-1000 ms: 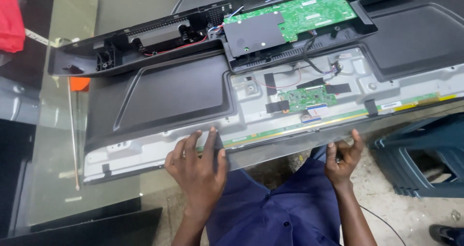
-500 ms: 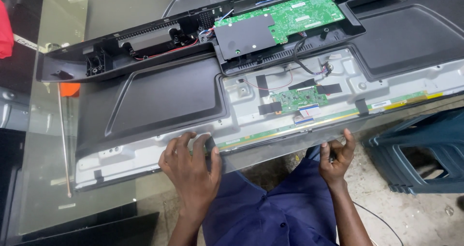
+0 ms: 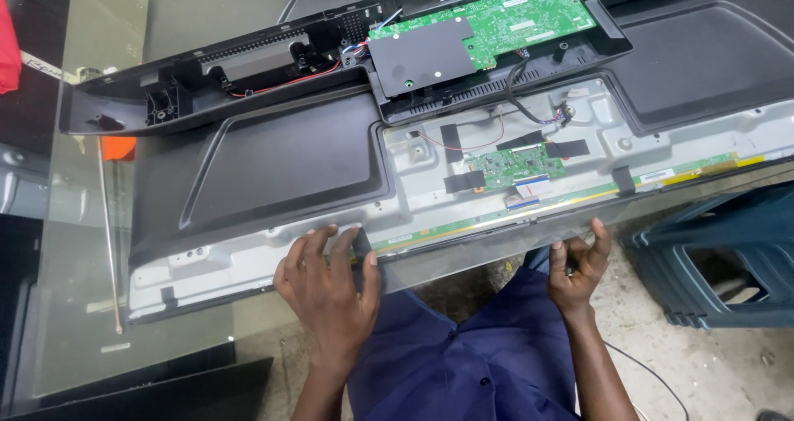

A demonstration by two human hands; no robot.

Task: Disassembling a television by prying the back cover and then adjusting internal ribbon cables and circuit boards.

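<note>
Dark blue buttoned garment [image 3: 463, 363], bare forearms

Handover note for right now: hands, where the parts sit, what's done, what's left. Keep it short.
Left hand: fingers spread flat on the near edge of the opened flat-screen panel, gripping nothing.
Right hand: fingertips curled under the same near edge, further along.
Panel lies face down on the glass table, its near edge overhanging.
Done: black plastic back cover is lifted off and lies across the far side, large green circuit board inside; small green circuit board exposed on the silver metal backplate.
Left: boards and cables are connected; orange-handled screwdriver lies untouched at left.
</note>
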